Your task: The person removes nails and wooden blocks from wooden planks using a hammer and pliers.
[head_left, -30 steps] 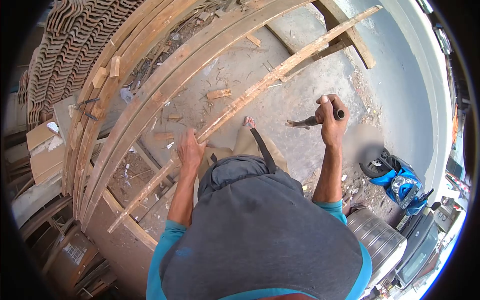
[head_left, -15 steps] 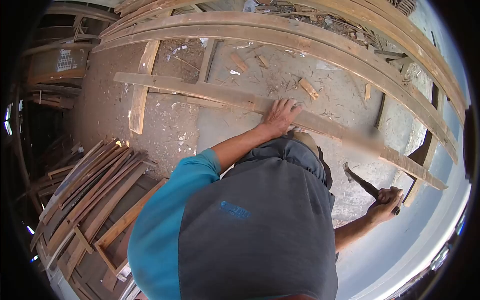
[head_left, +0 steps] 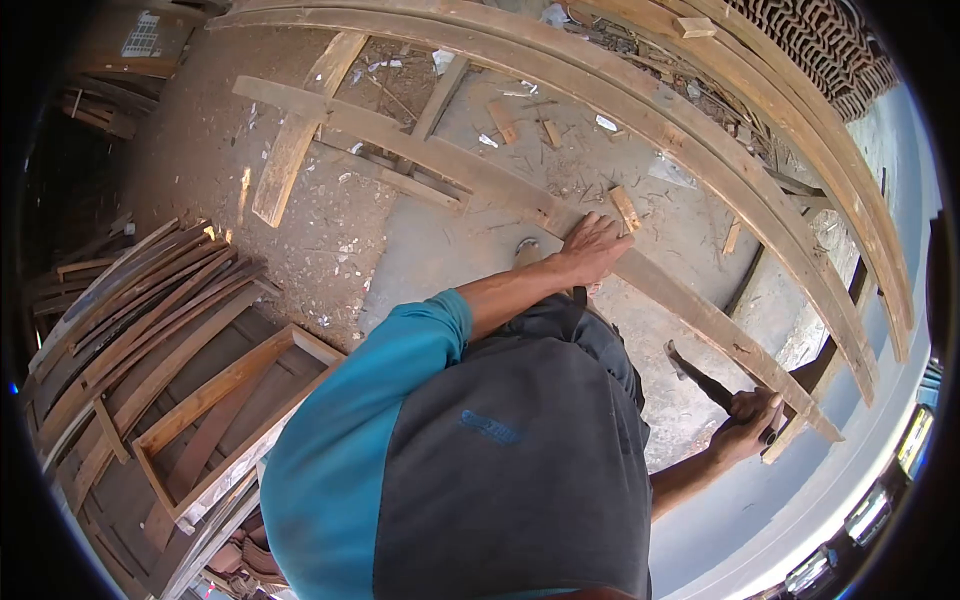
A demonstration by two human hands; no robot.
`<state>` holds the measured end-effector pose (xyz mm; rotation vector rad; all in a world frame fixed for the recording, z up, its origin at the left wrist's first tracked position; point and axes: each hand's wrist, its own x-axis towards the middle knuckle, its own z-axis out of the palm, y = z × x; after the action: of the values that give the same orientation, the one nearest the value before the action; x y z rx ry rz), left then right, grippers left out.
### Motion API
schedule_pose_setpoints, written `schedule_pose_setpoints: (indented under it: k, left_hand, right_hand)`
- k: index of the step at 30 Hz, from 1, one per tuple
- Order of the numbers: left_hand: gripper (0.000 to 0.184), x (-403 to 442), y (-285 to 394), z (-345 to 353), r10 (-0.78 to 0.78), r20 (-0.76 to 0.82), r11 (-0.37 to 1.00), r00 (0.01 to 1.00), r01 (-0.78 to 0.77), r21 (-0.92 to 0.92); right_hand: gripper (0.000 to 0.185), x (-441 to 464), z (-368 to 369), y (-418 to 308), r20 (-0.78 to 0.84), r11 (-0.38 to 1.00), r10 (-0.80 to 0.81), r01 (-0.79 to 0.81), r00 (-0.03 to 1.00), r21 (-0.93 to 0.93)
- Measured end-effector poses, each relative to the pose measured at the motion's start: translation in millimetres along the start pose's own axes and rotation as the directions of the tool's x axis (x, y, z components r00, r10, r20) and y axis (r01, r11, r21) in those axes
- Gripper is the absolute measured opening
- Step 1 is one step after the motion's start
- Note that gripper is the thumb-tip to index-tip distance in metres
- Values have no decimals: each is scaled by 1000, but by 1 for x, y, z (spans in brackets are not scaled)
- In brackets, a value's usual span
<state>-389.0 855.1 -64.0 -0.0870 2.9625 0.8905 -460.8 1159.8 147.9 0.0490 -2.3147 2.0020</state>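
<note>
My left hand (head_left: 598, 247) rests on a long wooden beam (head_left: 450, 165), its fingers curled over the far edge. The beam slants from upper left to lower right across the floor in front of me. In my right hand (head_left: 745, 425) is a hammer (head_left: 708, 385), gripped by its dark handle, with the metal head pointing left toward my legs. That hand is close to the beam's right end. Under the beam, near its left end, lies a shorter wooden crosspiece (head_left: 285, 165).
More long beams (head_left: 690, 165) arc across the far side. Stacked planks (head_left: 150, 340) and a wooden frame (head_left: 220, 400) lie at left. Wood offcuts (head_left: 625, 208) and debris litter the floor. Roof tiles (head_left: 815, 50) are piled at upper right, beside a pale wall (head_left: 860, 430).
My view has shifted and turned, so the beam appears more slanted. My left hand stays on the beam. The hammer remains in my right hand, which now appears closer to the beam's end.
</note>
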Motion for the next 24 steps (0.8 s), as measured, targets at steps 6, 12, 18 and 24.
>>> schedule_pose_setpoints:
  k: [6, 12, 18, 24]
  left_hand:
    - [57, 14, -10, -6, 75, -174, 995, 982, -62, 78]
    - [83, 28, -5, -20, -90, 84, 993, 992, 83, 85]
    - [76, 76, -17, -43, -112, 13, 947, 994, 111, -300]
    - [72, 249, -48, -122, -126, -546, 986, 828, 45, -160]
  right_hand:
    - [42, -15, -4, 8, -41, 988, 127, -130, 991, -80]
    - [39, -27, -4, 20, -137, 961, 155, -181, 978, -207]
    - [44, -22, -17, 38, -209, 954, 217, -252, 954, -162]
    - [50, 34, -13, 48, -138, 929, 323, -342, 936, -142]
